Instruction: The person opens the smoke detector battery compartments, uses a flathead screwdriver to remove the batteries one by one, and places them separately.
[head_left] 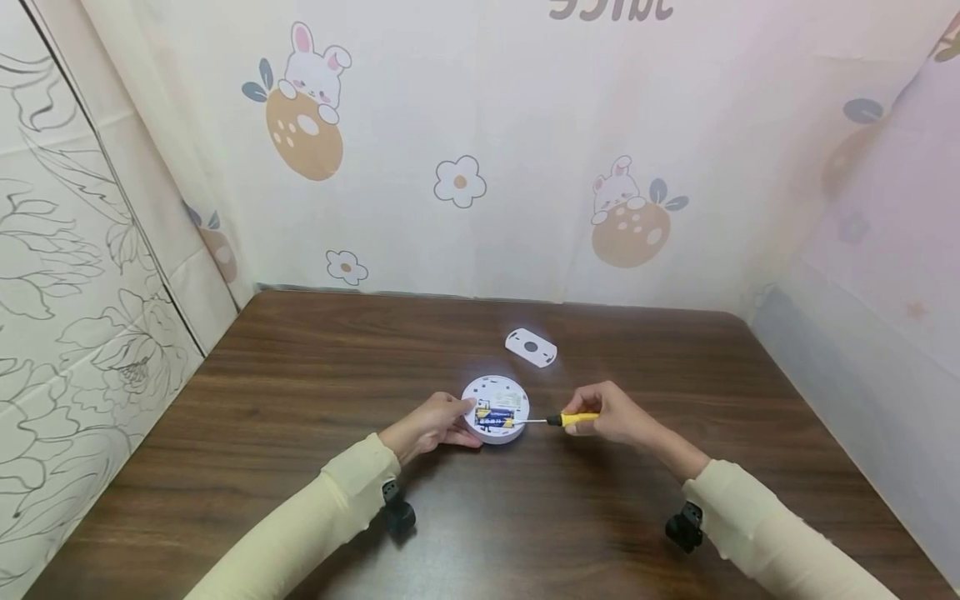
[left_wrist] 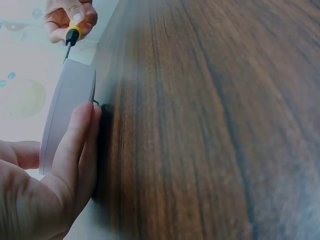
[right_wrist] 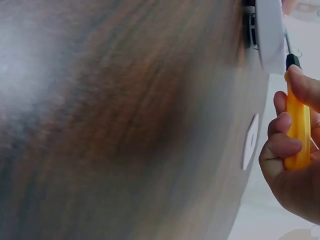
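Note:
A round white device (head_left: pixel 495 387) with its battery compartment uncovered is held near the table's middle. Blue-and-yellow batteries (head_left: pixel 495 417) sit in its compartment. My left hand (head_left: pixel 435 425) grips the device by its left side, thumb on the upper face and fingers beneath, as the left wrist view shows at its grey-white side wall (left_wrist: pixel 70 100). My right hand (head_left: pixel 611 412) holds a screwdriver (head_left: pixel 577 418) by its yellow handle (right_wrist: pixel 298 130). The screwdriver's thin metal shaft points left, its tip at the end of the lower battery; whether it touches cannot be told.
A white oblong plate (head_left: pixel 531 347) with a dark round centre lies on the brown wooden table (head_left: pixel 337 350) behind the device. Patterned curtain (head_left: pixel 525 233) hangs along the table's far edge. A black camera is strapped to each sleeve.

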